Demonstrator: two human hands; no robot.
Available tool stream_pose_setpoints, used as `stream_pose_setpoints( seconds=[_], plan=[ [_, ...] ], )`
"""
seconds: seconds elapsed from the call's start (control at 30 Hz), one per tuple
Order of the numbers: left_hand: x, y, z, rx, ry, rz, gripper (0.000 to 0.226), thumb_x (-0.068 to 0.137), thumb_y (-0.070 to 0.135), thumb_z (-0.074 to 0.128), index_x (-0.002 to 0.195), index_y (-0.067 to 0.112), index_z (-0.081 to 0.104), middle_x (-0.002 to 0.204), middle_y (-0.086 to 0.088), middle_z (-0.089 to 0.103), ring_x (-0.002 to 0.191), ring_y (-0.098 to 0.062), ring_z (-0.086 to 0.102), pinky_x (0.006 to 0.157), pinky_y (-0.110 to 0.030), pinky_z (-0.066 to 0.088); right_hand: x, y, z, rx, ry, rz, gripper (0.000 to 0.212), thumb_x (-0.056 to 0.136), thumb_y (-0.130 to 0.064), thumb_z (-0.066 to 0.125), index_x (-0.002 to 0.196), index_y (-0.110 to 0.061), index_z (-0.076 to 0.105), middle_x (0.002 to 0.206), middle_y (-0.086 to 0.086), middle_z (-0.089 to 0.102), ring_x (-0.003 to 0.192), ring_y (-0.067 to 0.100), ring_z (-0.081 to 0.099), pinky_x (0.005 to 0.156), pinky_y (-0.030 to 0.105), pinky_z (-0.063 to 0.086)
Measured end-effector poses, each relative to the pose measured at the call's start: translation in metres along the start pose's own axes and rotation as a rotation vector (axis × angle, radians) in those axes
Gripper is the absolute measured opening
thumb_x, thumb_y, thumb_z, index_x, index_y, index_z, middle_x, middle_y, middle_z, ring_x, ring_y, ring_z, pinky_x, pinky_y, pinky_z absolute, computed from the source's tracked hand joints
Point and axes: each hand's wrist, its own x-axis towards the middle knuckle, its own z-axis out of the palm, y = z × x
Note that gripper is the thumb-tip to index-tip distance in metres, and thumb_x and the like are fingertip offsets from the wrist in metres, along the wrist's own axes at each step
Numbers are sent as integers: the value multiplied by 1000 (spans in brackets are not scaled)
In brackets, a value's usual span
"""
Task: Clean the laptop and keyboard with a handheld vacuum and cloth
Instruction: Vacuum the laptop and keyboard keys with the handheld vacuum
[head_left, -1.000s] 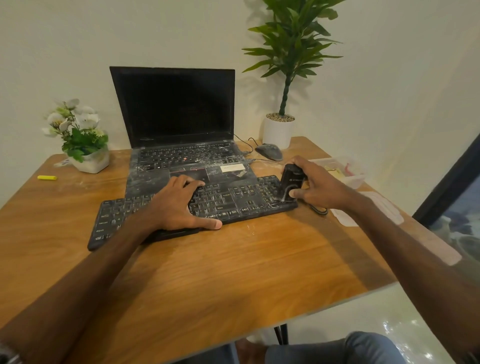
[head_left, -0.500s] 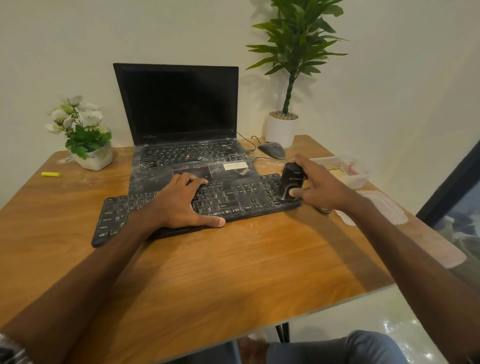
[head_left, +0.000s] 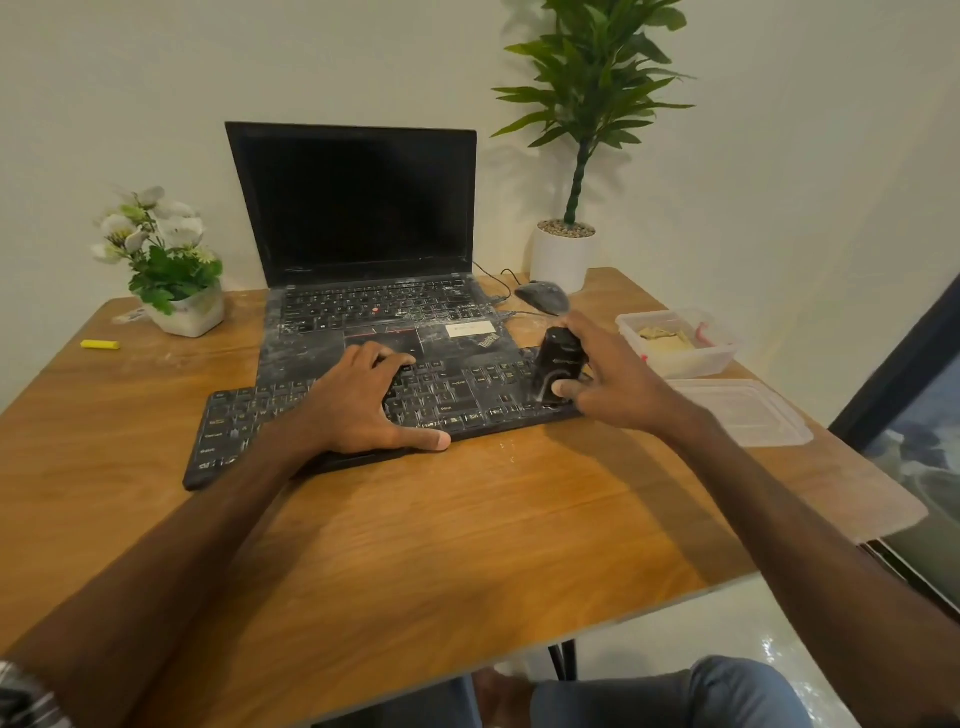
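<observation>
Handheld vacuum (head_left: 558, 358) being held on a dusty keyboard (head_left: 244, 426), wooden counter (head_left: 415, 545).

Right grip (head_left: 618, 384) is curling round the black handheld vacuum, thumb on its near face, and is holding it upright on the keyboard's right end; left grip (head_left: 363, 405) is resting flat on the keyboard's middle, fingers spreading over the keys, thumb lying along the near edge, holding nothing; keyboard is lying on the counter right against the front of the open laptop (head_left: 358, 208), whose screen is showing dark and whose keys are carrying white dust; mouse (head_left: 543, 296) is sitting by the laptop's right rear corner, just beside a white plant pot (head_left: 563, 254); clear container (head_left: 680, 345) and loose lid (head_left: 743, 410) are lying at right; flower pot (head_left: 187, 312) and small yellow item (head_left: 100, 344) are sitting at left.
</observation>
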Motion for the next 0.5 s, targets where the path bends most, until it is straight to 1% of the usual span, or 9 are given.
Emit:
stream_pose_setpoints(
  seconds=[0.1,0.2,0.23,0.27,0.33,0.4,0.47,0.5],
  plan=[
    [-1,2,-1,13,1,5,133,56,103,55,162,29,24,159,2,26,145,-20,27,110,-52,39,-11,-1,-4,-8,-49,15,53,83,-7,78,120,-27,46,108,-6,64,102,9,62,83,28,54],
    [-2,3,-1,14,4,2,135,54,105,51,162,29,24,159,2,27,145,-20,27,111,-51,39,-14,-7,-22,-21,-142,24,52,82,-5,78,120,-26,48,107,-12,62,99,1,59,75,15,46],
    [-3,3,-1,12,5,0,138,51,107,47,162,29,24,159,2,27,145,-20,27,111,-50,39,-13,-9,-27,-20,-133,25,51,82,-5,78,118,-27,48,106,-15,61,97,-2,58,72,12,44],
    [-2,3,-1,10,6,0,139,50,108,46,162,29,24,159,2,27,145,-20,28,111,-50,39,-10,-11,-31,-6,-88,17,51,83,-4,77,118,-27,48,105,-15,60,96,-2,58,70,11,45],
    [-2,2,0,6,13,6,135,54,106,51,162,28,24,159,2,28,145,-20,28,110,-50,39,-4,-14,-27,54,15,15,54,82,0,75,121,-24,47,106,-9,61,98,4,61,72,16,50],
    [-2,2,1,8,14,10,130,59,101,57,162,28,24,159,2,27,145,-20,27,111,-50,38,-2,-16,-13,76,43,42,56,82,3,74,125,-22,46,108,-4,62,98,9,62,72,20,54],
    [-1,2,0,1,7,6,133,56,104,54,162,29,24,159,2,27,145,-20,27,111,-50,38,-4,-15,2,21,43,42,54,82,-1,75,123,-23,45,107,-2,63,99,11,62,77,27,55],
    [-1,2,0,-2,6,4,136,53,107,50,162,29,24,159,2,27,145,-20,27,111,-49,38,-7,-15,6,-1,42,31,53,82,-2,75,122,-22,45,107,-3,63,99,11,61,78,27,54]
  ],
)
